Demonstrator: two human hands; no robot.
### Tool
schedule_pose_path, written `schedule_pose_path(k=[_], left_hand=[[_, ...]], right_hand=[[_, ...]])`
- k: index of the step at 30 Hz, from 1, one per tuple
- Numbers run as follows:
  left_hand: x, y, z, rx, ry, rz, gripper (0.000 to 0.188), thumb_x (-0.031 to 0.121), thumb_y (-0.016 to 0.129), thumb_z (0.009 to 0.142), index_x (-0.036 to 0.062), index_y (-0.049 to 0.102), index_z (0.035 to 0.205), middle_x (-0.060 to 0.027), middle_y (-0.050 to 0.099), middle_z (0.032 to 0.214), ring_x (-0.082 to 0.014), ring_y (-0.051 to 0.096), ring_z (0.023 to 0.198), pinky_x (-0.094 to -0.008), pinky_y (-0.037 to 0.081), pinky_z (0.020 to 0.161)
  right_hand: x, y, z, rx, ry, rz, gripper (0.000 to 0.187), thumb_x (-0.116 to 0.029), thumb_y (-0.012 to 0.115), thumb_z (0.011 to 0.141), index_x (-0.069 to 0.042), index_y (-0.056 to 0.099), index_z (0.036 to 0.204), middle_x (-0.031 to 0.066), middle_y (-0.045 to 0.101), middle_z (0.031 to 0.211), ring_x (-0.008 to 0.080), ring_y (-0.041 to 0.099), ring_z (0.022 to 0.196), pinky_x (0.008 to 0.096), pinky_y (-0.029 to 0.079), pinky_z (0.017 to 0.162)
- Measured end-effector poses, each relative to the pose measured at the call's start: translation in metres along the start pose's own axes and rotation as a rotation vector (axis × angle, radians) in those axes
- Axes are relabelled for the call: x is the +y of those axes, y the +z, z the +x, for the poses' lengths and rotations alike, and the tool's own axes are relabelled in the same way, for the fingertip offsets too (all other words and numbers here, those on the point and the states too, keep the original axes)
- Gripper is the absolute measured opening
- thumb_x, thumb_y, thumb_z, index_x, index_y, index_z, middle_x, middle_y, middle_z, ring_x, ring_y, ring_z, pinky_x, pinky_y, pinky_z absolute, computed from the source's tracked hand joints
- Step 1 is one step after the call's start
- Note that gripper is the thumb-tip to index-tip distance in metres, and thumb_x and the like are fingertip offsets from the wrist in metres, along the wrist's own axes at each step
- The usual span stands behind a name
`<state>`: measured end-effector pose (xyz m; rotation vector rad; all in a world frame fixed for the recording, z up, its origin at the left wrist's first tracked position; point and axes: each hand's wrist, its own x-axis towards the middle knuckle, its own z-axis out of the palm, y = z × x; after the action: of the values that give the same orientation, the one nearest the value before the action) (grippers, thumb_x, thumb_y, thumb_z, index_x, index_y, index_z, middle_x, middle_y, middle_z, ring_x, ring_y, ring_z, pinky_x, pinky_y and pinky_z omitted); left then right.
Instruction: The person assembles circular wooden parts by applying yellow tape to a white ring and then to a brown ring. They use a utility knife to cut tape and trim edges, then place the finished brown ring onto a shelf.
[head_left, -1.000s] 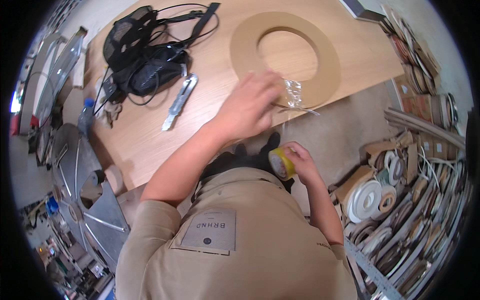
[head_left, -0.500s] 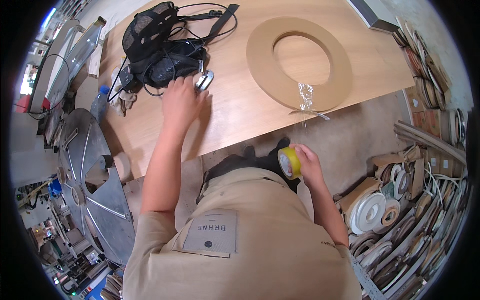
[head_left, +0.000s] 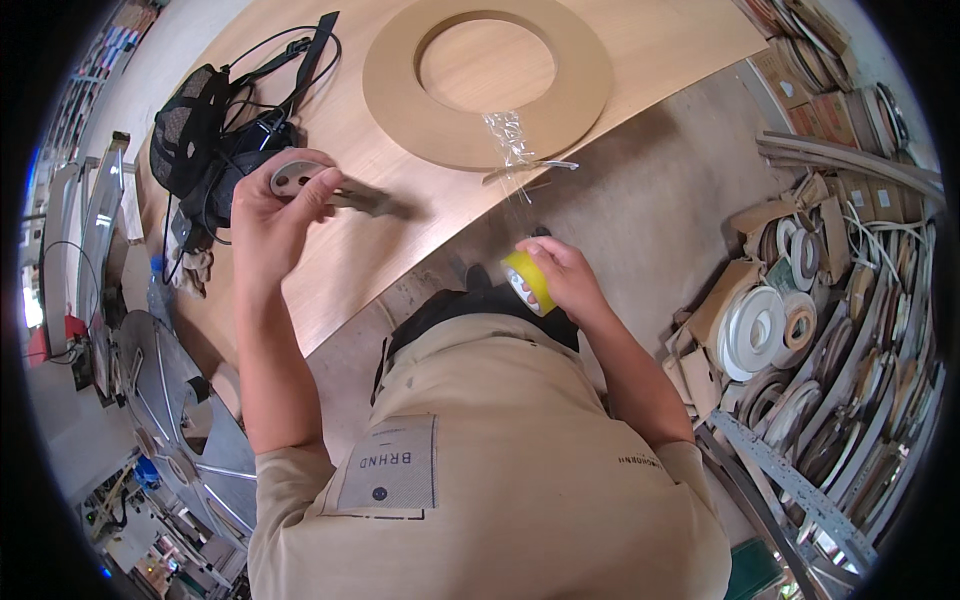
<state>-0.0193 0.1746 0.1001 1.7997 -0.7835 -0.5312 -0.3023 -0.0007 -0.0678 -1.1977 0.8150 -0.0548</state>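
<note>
My left hand [head_left: 275, 215] is raised over the wooden table, closed around a silvery-grey hand tool [head_left: 290, 178] with a rounded, holed end; its narrow far part is blurred, so its kind is unclear. Low, just off the table's front edge, my right hand [head_left: 562, 275] grips a roll of yellowish packing tape [head_left: 527, 283]. A large flat tan coil [head_left: 390, 90] lies on the table, with a clear tape strip [head_left: 507, 138] stuck across its near side. That strip hangs over the edge toward the roll. Beside it, a thin loose end [head_left: 555, 165] sticks out from the coil.
A black mesh bag [head_left: 190, 130] with cables and a strap lies on the table [head_left: 430, 215] at the left, near pale gloves [head_left: 195, 270]. A large grey metal disc [head_left: 165, 390] stands at lower left. Several banding rolls [head_left: 752, 333] and cartons crowd the right.
My left hand has picked up the silvery tool from beside the bag and lifted it. The view has turned, so the coil and bag appear farther left. The right hand still holds the tape.
</note>
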Motion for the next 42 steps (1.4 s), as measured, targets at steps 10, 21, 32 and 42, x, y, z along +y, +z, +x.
schedule_pose_path(k=[10,21,32,42], left_hand=[[0.021,0.121,-0.013,-0.145,0.433,0.155,0.01,0.005,0.077,0.087,0.0011,0.074,0.096,-0.0104,0.072,0.082,-0.0224,0.071,0.07,-0.0319,0.054,0.062],[0.007,0.096,-0.044,-0.191,0.453,-0.138,0.01,0.006,0.076,0.089,0.0006,0.077,0.097,-0.0106,0.064,0.085,-0.0203,0.064,0.066,-0.0325,0.051,0.06],[-0.044,-0.078,-0.116,0.773,-0.065,-0.756,0.019,0.022,0.066,0.103,0.0032,0.066,0.104,-0.0082,0.07,0.085,-0.0185,0.068,0.067,-0.0307,0.054,0.059],[-0.142,-0.11,-0.199,1.005,-0.422,-0.525,0.005,0.009,0.066,0.098,0.005,0.066,0.096,-0.0035,0.065,0.075,-0.011,0.061,0.059,-0.0242,0.048,0.052]], right_hand=[[0.001,-0.004,-0.002,-0.028,-0.034,-0.027,0.032,-0.027,0.052,0.11,0.001,0.065,0.119,0.0085,0.067,0.088,0.0135,0.065,0.069,0.0297,0.056,0.055],[0.024,-0.026,-0.02,0.097,0.062,-0.211,0.028,-0.024,0.057,0.105,-0.001,0.071,0.105,0.008,0.068,0.08,0.0146,0.066,0.063,0.0308,0.055,0.054],[0.001,-0.03,-0.039,-0.027,0.01,-0.339,0.027,-0.024,0.055,0.107,-0.002,0.07,0.104,0.0042,0.065,0.075,0.0122,0.061,0.057,0.0289,0.05,0.05],[-0.105,0.047,-0.06,-0.326,-0.193,-0.58,0.024,-0.02,0.062,0.105,0.002,0.073,0.107,0.0059,0.068,0.073,0.0118,0.065,0.057,0.0288,0.053,0.052]])
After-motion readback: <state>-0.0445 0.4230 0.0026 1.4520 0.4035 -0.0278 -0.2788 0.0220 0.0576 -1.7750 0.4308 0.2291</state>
